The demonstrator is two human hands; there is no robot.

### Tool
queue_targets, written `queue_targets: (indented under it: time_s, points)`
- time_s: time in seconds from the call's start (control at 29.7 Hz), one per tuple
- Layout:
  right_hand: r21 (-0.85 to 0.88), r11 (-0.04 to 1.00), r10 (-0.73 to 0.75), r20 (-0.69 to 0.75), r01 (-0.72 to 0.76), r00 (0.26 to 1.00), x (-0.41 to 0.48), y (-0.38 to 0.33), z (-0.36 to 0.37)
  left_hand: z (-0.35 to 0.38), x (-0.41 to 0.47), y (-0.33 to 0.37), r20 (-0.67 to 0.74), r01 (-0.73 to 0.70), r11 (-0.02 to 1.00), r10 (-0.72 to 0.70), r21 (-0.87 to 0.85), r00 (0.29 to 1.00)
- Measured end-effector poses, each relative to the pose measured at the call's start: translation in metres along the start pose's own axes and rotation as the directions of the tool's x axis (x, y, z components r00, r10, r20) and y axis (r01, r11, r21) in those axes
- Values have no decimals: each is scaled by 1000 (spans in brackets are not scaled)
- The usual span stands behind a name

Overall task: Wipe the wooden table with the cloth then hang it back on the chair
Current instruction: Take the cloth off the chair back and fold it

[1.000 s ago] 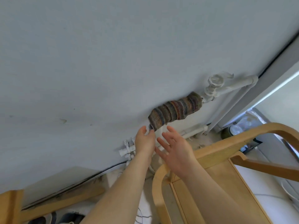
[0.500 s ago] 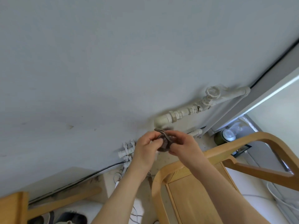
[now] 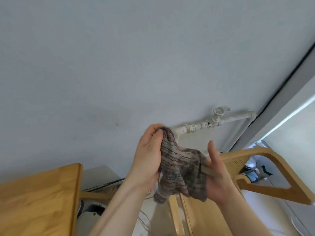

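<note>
A striped grey-brown cloth [image 3: 180,169] hangs bunched between both hands in mid-air, above the chair. My left hand [image 3: 148,155] pinches its top corner with the fingers closed. My right hand [image 3: 215,172] holds its other side, thumb up, fingers under the fabric. The wooden table [image 3: 37,200] shows at the lower left, its corner near my left forearm. The wooden chair [image 3: 265,160] with a curved back stands at the lower right, partly hidden behind my right hand and arm.
A white pipe with a valve [image 3: 216,116] runs along the grey wall behind the hands. Cables and dark objects [image 3: 93,208] lie on the floor between table and chair. More items [image 3: 255,172] sit behind the chair back.
The cloth came off the pipe, where it was wrapped, and now hangs spread between both hands. The hands have drawn back from the wall; the view tilted down, showing the table.
</note>
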State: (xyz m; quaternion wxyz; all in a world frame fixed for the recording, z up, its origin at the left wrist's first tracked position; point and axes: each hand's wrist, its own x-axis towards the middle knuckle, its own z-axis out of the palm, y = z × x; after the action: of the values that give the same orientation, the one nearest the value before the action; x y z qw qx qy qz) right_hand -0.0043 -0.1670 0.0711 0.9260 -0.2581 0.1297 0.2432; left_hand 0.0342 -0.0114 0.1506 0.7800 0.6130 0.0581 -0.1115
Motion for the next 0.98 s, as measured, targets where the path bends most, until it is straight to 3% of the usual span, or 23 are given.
queue_targets:
  time_s: [0.07, 0.17, 0.24, 0.3, 0.34, 0.37, 0.5, 0.64, 0.71, 0.77, 0.81, 0.84, 0.87, 0.91, 0.98]
  points:
    - [-147, 989, -21, 37, 26, 999, -25, 10, 8, -1, -19, 4, -112, -22, 999, 25, 25, 993]
    - [-471, 874, -191, -118, 114, 975, -57, 5, 29, -23, -42, 1, -252, -45, 981, 93, 188, 963]
    - [-745, 657, -370, -186, 115, 910, -73, 3, 41, -37, -58, -8, -230, -64, 928, 158, 368, 960]
    - [-921, 383, -522, -148, 76, 840, -84, 5, 51, -44, -75, -20, -164, -78, 826, 202, 559, 966]
    - [-950, 302, -565, -112, 79, 818, -87, 6, 50, -46, -85, -24, -154, -77, 786, 215, 614, 964]
    - [-954, 286, -574, -97, 88, 813, -91, 5, 50, -47, -94, -27, -162, -68, 769, 220, 636, 962]
    - [-960, 259, -453, -24, 106, 891, -107, 3, 55, -55, -132, -25, -137, -18, 791, 129, 612, 982]
    - [-977, 186, -285, 49, 105, 957, -115, 12, 69, -65, -161, -17, 105, -32, 711, -59, 703, 993]
    - [-992, 26, -88, 123, 126, 988, -118, 15, 77, -75, -177, -12, 175, -46, 650, -135, 758, 975]
    - [-926, -356, 118, 91, 128, 989, -119, 23, 82, -86, -195, -9, 209, -59, 603, -181, 795, 961]
    - [-807, -567, 174, 75, 162, 982, -118, 30, 83, -93, -203, -8, 214, -81, 566, -174, 821, 961]
    - [-669, -708, 212, 107, 228, 971, -117, 37, 86, -102, -209, -9, 208, -103, 519, -149, 848, 967]
    - [-558, -780, 248, 138, 282, 959, -114, 42, 89, -112, -216, -10, 194, -113, 478, -125, 871, 973]
    - [-521, -790, 291, 146, 323, 946, -110, 48, 90, -122, -223, -12, 171, -106, 451, -106, 886, 979]
    - [-612, -696, 389, 121, 377, 913, -102, 59, 91, -144, -237, -17, 118, -70, 457, -77, 887, 990]
